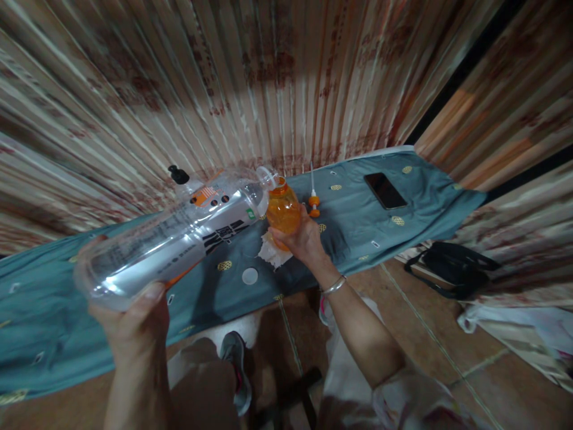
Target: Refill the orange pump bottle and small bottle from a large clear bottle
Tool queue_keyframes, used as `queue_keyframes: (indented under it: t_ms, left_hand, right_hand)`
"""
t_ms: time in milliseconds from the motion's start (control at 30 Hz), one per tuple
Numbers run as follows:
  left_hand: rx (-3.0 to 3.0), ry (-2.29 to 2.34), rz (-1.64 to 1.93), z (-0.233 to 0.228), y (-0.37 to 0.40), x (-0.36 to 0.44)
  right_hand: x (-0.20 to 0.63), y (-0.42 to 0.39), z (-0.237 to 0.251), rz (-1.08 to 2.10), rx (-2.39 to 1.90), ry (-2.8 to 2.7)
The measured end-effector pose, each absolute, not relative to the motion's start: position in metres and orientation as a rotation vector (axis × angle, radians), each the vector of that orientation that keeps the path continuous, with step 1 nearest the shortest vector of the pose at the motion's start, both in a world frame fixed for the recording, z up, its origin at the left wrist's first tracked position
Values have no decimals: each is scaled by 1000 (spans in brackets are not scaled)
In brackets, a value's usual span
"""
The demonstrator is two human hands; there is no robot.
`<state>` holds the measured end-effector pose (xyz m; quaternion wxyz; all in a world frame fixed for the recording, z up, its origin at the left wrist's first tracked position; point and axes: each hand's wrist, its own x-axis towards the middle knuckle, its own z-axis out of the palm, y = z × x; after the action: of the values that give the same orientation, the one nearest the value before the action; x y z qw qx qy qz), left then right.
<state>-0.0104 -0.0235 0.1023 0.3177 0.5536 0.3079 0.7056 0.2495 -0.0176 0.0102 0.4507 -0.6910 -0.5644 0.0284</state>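
Both grips are full: the left hand wraps the base of a large clear plastic bottle, tipped nearly flat with its open mouth touching the mouth of a small orange translucent plastic bottle, which the right hand clasps from the side, fingers curled around it, upright on the tabletop. That tabletop is a long board covered in grey-blue cloth with small gold motifs, set against a striped, reddish curtain. On the floor to the right lies a black bag. A black phone rests flat on the cloth, well apart from the bottles. Crumpled white tissue sits under the right hand; near it lies a round white cap. An orange-and-white pump nozzle lies just beside the orange bottle.
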Motion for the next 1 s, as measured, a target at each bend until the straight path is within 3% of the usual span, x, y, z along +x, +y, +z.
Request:
queue_keyframes:
  t_ms: [1000]
  left_hand:
    - [1473, 823, 1870, 102, -24, -12]
  right_hand:
    - [249, -18, 11, 131, -1660, -1306]
